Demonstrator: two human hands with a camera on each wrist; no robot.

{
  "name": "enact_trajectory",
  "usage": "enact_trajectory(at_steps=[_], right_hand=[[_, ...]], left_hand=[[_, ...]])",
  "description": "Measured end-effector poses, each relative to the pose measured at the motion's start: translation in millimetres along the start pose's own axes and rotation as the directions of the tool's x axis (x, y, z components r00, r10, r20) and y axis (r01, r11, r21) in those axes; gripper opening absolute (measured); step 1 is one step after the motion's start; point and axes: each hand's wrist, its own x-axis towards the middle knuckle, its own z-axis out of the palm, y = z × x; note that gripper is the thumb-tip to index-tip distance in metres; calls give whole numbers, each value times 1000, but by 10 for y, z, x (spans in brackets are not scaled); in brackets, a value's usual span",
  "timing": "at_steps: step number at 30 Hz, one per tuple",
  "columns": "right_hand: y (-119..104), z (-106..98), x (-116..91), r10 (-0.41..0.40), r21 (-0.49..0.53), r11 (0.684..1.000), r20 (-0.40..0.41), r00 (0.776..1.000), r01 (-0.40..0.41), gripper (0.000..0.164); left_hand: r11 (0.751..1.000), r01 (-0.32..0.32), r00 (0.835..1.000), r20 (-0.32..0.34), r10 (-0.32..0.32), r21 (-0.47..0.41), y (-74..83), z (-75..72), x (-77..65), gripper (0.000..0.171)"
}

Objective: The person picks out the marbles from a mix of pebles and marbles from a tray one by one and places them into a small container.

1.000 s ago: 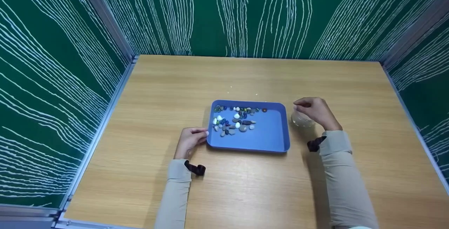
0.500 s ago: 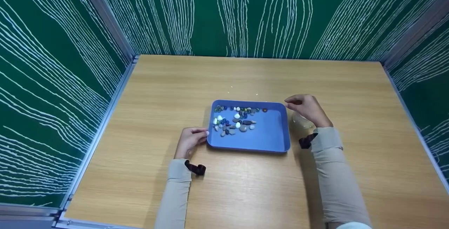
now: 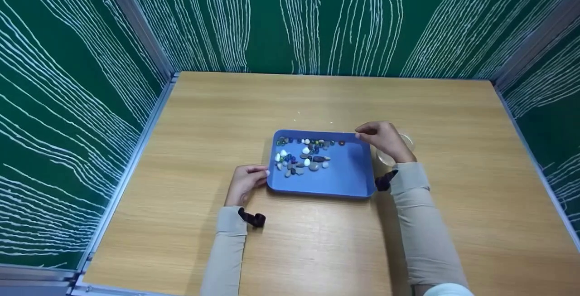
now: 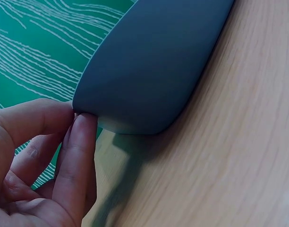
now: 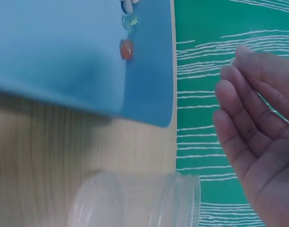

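Observation:
A blue tray point(image 3: 349, 173) lies on the table, with pebbles point(image 3: 314, 166) and glass beads point(image 3: 317, 142) spread over its left and middle parts. My left hand point(image 3: 244, 183) pinches the tray's left edge between thumb and fingers; the left wrist view shows the grip at the tray's corner point(image 4: 135, 71). Over the tray's far right corner, my right hand point(image 3: 384, 141) holds thumb and fingertips together. Between those tips a small pale translucent piece point(image 5: 233, 61) shows in the right wrist view, mostly hidden. An orange bead point(image 5: 126, 49) lies in the tray nearest that hand.
A clear plastic jar point(image 5: 135, 201) stands right of the tray, partly behind my right wrist in the head view. A few tiny pale specks point(image 3: 331, 122) dot the wooden table point(image 3: 217, 119) beyond the tray. Green panels point(image 3: 263, 24) with white lines enclose the table.
My right hand has moved left from above the jar to the tray's far right corner, uncovering part of the jar's rim. The left hand and tray have stayed in place.

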Motion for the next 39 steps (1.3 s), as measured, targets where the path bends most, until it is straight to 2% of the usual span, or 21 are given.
enact_trajectory(at_steps=[7, 15, 23, 28, 35, 39], right_hand=[[-84, 99, 85, 38, 12, 999, 48, 998, -38, 31], [-116, 238, 152, 39, 42, 998, 67, 997, -42, 26], [-112, 373, 223, 4, 23, 1000, 88, 996, -6, 23], [-107, 436, 255, -48, 21, 999, 100, 994, 46, 22], [-146, 507, 292, -29, 14, 1000, 121, 992, 27, 21], [-170, 564, 318, -59, 7, 998, 134, 989, 58, 22]], left_hand=[[1000, 8, 1000, -4, -8, 1, 9, 5, -4, 28], [1000, 16, 1000, -16, -16, 7, 24, 3, -6, 26], [1000, 13, 1000, -9, -13, 14, 23, -1, -7, 26], [1000, 11, 1000, -16, -11, 25, 22, 9, -4, 25], [999, 21, 1000, -21, -20, 34, 25, 8, 2, 24], [999, 31, 999, -23, -30, 32, 30, 4, 4, 25]])
